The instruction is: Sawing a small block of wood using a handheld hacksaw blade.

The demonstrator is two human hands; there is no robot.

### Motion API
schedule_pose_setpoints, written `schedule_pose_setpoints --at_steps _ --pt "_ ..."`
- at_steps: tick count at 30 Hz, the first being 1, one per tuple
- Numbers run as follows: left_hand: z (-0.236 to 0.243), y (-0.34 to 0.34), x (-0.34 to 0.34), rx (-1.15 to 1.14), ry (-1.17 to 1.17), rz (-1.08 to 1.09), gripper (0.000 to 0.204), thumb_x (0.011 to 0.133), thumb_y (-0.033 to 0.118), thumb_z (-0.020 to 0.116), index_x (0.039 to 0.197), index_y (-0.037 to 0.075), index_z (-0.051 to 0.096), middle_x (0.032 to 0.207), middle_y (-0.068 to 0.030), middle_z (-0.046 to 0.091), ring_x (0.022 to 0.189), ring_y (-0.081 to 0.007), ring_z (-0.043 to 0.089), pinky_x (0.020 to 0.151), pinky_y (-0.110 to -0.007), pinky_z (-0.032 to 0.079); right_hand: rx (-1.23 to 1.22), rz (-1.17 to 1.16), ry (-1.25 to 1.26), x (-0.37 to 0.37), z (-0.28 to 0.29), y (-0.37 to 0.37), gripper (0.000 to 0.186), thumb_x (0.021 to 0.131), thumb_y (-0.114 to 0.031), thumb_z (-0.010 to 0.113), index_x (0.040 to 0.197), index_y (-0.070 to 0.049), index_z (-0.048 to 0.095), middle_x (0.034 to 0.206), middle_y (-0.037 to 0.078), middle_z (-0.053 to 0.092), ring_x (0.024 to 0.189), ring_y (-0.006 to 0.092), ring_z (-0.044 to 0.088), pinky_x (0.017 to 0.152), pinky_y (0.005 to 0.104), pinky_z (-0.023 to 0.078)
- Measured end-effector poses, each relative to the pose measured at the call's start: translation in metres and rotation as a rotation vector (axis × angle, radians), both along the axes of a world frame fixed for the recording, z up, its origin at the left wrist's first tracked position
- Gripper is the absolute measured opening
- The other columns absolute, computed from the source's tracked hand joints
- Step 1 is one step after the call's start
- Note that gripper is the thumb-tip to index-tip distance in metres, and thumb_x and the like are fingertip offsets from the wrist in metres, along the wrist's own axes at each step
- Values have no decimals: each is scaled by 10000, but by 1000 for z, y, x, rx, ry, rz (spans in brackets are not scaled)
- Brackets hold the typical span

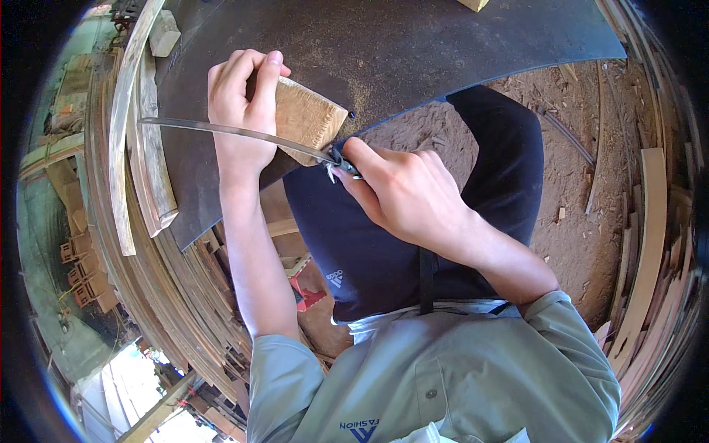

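Note:
My left hand (242,100) is closed on a pale wooden block (309,117), fingers over its far left side, steadying it at the near edge of the dark tabletop (413,44). The block's right end has a rough, splintery edge. In my right hand (413,188) is a hand saw (229,130) with a long, narrow blade; its teeth are too small to make out. Dark and pale wrapping shows at the handle, mostly hidden by my fingers. The blade points left, crossing the block's near part and passing above my left wrist.
Sawdust (362,92) lies beside the block. Long planks (151,148) lean along the table's left side, near a short wood offcut (164,33). Stacked boards (641,251) line the right side. My knees are under the table edge, above a dirt floor (572,244).

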State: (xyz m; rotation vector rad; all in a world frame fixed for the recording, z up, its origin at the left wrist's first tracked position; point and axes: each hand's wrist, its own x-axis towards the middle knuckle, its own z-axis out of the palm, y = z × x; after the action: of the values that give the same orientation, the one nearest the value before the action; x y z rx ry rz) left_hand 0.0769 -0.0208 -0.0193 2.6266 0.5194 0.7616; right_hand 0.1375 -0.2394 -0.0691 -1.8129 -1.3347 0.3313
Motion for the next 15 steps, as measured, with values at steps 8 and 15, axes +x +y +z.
schedule_pose_setpoints --at_steps 8,15 --pt "0 1 -1 -10 12 6 248 1035 214 659 858 40 675 866 -36 690 950 -252 575 904 -390 463 8 8 -10 -2 0 0 267 1034 -336 621 1038 -90 518 681 125 665 613 366 695 521 482 541" --pt "-1 3 -2 -21 18 3 246 1042 223 653 874 46 676 873 -26 694 962 -251 575 917 -396 458 41 1 8 -3 5 0 262 1036 -340 616 1047 -94 525 714 117 669 617 362 697 517 477 543"
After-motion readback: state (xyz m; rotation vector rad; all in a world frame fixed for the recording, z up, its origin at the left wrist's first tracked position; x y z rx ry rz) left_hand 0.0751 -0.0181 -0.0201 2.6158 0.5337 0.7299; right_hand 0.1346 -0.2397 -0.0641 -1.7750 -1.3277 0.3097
